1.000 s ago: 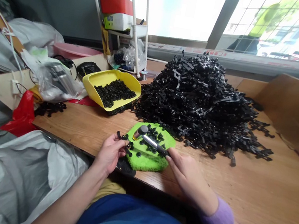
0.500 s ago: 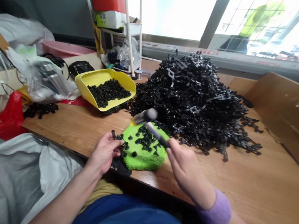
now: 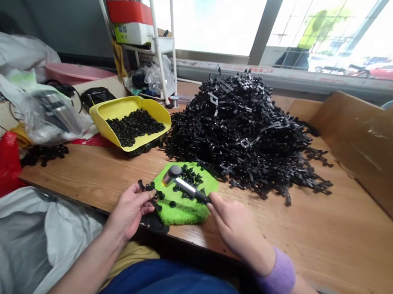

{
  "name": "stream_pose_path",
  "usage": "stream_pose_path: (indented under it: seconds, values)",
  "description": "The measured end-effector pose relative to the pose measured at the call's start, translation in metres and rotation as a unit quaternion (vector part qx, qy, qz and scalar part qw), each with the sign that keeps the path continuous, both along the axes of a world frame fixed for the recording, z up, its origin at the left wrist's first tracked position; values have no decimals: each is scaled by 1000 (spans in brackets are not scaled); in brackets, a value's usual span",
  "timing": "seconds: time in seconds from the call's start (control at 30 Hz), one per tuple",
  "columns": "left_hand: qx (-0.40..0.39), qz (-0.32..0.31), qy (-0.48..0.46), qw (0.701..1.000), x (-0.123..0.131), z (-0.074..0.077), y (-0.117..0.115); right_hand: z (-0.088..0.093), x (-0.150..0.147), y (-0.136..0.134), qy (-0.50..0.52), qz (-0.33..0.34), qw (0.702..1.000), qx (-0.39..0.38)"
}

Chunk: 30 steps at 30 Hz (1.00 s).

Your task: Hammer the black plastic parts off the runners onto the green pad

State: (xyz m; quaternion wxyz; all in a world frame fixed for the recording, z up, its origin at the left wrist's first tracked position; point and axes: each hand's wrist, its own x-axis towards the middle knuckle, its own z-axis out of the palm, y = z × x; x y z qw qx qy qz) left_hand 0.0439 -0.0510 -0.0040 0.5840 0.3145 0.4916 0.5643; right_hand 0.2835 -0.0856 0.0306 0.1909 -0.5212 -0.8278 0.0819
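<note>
On the bench: I'm watching a big heap of black plastic runners sitting beside a yellow scoop and a green fuzzy pad.
Left hand: its fingers are curling around a small black plastic piece, holding it just beside the pad's edge.
Right hand: its fingers are closing tightly on the handle of a small hammer, whose head is hovering over the pad.
Progress: small black pieces are lying in the scoop, more are scattering across the pad, and the big heap is taking up far more of the bench than either.
</note>
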Motion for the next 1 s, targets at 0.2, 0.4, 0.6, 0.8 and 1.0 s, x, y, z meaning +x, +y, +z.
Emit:
stream_pose_path:
  seconds: [0.2,0.4,0.6,0.8,1.0]
  values:
    - [-8,24,-58,998,11,2,-3,-2,23,-9,157,0,986,-46]
    - [-4,45,-57,997,20,0,-2,-11,28,-13,153,-15,986,-71]
    - [1,62,-47,997,24,1,-3,-11,28,-14,163,-6,984,-72]
    - [15,68,-41,997,25,0,-3,-4,28,-17,145,8,988,-58]
    - [33,72,-27,997,28,0,-5,-3,19,-20,105,-4,994,-18]
